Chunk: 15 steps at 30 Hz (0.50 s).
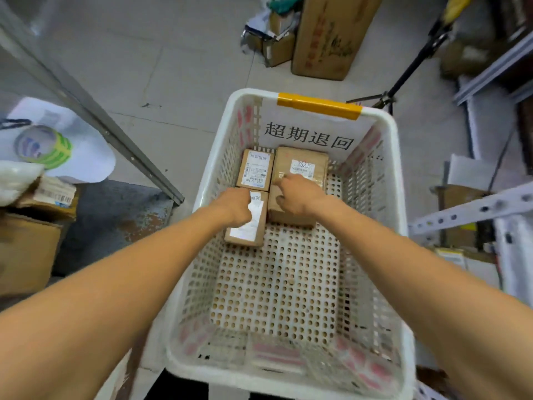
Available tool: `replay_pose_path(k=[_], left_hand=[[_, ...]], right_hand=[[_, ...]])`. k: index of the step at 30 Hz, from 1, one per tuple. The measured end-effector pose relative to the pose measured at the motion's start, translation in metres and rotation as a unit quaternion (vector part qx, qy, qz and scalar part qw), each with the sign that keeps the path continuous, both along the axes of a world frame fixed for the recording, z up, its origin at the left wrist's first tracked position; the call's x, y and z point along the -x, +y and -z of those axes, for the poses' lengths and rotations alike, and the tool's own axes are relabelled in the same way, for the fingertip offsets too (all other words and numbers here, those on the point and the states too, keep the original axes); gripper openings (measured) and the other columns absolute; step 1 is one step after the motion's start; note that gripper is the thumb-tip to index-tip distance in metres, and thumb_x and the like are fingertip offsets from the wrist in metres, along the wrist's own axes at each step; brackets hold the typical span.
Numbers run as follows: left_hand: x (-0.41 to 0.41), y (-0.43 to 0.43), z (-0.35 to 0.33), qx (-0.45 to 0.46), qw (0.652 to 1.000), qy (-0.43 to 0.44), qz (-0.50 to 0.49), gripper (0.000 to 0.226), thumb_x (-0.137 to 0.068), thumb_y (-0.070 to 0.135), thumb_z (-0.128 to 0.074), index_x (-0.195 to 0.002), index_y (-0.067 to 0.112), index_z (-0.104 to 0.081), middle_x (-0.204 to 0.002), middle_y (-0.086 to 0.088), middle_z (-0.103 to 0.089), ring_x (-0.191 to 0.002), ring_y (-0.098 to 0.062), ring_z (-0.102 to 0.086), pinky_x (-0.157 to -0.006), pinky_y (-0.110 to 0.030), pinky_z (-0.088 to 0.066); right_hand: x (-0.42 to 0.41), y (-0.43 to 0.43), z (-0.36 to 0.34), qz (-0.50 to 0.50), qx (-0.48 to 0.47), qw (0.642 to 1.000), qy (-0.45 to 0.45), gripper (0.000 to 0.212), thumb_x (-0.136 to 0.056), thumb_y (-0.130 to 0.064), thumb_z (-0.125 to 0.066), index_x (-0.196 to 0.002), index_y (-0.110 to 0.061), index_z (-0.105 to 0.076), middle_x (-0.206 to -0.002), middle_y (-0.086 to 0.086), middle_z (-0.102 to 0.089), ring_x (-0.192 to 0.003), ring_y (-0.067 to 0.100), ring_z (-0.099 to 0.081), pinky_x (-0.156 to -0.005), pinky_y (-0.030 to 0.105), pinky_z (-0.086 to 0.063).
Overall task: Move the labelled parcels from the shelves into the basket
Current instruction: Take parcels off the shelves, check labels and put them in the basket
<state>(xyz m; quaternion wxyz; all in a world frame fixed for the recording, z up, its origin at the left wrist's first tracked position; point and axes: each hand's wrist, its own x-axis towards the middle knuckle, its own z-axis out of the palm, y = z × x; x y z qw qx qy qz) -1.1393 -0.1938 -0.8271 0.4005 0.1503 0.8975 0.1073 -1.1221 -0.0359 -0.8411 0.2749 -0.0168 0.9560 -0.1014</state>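
All four parcels sit at the far end of the basket (402,197), below its sign wall. The left hand (235,207) grips the near-left parcel (248,229) along its left edge. The right hand (297,196) lies with curled fingers on the near-right parcel (288,216); whether it truly grips cannot be told. Beyond them lie the far-left parcel (255,170) and the far-right parcel (301,160). All are brown card, packed touching; three show white printed labels. The basket's near half is open perforated floor, and its right wall stands apart from the parcels.
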Motion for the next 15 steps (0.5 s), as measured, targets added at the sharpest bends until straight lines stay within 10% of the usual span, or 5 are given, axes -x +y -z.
replay_pose_path(k=[5, 11, 15], left_hand=[[-0.01, 0.008, -0.093, -0.03, 0.995, 0.094, -0.02, 0.012, -0.085, 0.007, -0.054, -0.095, 0.013, -0.052, -0.092, -0.009, -0.051, -0.082, -0.024, -0.048, -0.07, -0.032, -0.042], [-0.033, -0.004, -0.214, -0.034, 0.981, 0.186, -0.048, 0.019, -0.084, 0.012, -0.059, -0.1, 0.002, -0.062, -0.108, -0.022, -0.066, -0.096, -0.033, -0.062, -0.078, -0.037, -0.05], [-0.051, -0.039, -0.282, -0.021, 0.963, 0.251, -0.092, 0.013, -0.082, 0.013, -0.061, -0.089, 0.017, -0.051, -0.105, -0.019, -0.067, -0.08, -0.027, -0.054, -0.072, -0.037, -0.05]], right_hand=[[-0.003, 0.016, -0.117, -0.053, -0.032, 0.995, 0.076, 0.037, -0.095, -0.027, -0.05, -0.128, -0.01, -0.055, -0.126, 0.015, -0.052, -0.119, 0.033, -0.048, -0.093, 0.04, -0.046], [-0.015, -0.004, -0.247, -0.124, -0.039, 0.985, 0.115, 0.048, -0.084, -0.032, -0.063, -0.125, -0.008, -0.058, -0.103, 0.013, -0.063, -0.099, 0.032, -0.06, -0.081, 0.038, -0.053], [-0.018, -0.045, -0.309, -0.17, -0.016, 0.978, 0.119, 0.063, -0.077, -0.031, -0.073, -0.134, -0.013, -0.052, -0.125, 0.011, -0.06, -0.108, 0.029, -0.059, -0.09, 0.04, -0.052]])
